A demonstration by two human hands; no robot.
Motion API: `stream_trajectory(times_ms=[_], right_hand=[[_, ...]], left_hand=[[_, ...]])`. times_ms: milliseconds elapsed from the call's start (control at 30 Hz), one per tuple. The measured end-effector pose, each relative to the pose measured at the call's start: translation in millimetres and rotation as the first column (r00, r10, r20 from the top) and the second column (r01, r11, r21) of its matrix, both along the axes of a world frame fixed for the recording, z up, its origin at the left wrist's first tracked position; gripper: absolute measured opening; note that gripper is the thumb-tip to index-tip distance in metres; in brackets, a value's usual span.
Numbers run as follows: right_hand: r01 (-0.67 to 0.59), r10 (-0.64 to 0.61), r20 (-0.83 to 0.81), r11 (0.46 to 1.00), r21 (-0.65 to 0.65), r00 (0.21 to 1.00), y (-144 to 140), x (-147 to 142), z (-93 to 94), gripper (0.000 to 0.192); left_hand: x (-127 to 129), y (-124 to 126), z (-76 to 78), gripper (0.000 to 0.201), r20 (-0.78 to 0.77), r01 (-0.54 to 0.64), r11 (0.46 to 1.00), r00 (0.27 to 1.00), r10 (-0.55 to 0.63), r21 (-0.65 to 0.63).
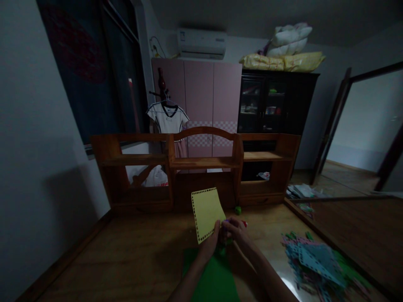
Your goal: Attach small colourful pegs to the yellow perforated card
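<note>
Now, largest first.
Bench: the wooden bench (132, 251) carries everything you are handling, with a wooden shelf unit (201, 163) standing along its far edge.
Green sheet: a green sheet (214, 281) lies flat under your forearms, close to you.
Pile: a heap of perforated blue and green pieces (317, 264) sits well off to your right, apart from both hands.
Yellow sheet: the yellow perforated sheet (206, 212) stands nearly upright above the bench, its long axis running up and away from you, tilted a little left.
Left hand: your left hand (211, 243) pinches the yellow sheet's lower right corner, fingers closed on it.
Right hand: your right hand (234, 230) touches the left one just beside that corner, fingers curled around something small (too dark to name).
Relation: the sheet rises up and left from both hands; the left is nearer.
</note>
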State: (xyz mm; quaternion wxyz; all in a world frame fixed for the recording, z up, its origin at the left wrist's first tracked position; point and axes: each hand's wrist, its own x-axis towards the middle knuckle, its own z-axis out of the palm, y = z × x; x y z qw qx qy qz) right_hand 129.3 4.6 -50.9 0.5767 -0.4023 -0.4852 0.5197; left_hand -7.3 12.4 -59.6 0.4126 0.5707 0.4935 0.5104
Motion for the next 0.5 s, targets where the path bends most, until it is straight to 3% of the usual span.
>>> stream_trajectory(times_ms=[300,500], right_hand=[[0.011,-0.011,0.012,1.0,0.012,1.0,-3,-1,3.2,0.028],[-0.005,0.004,0.05,1.0,0.03,0.999,-3,0,1.3,0.025]], left_hand=[[1,-4,5.5,0.051,-0.051,-0.083,0.994,0.995,0.087,0.075],[2,-14,21.5,0.054,0.029,0.018,1.0,0.999,-0.018,0.022]])
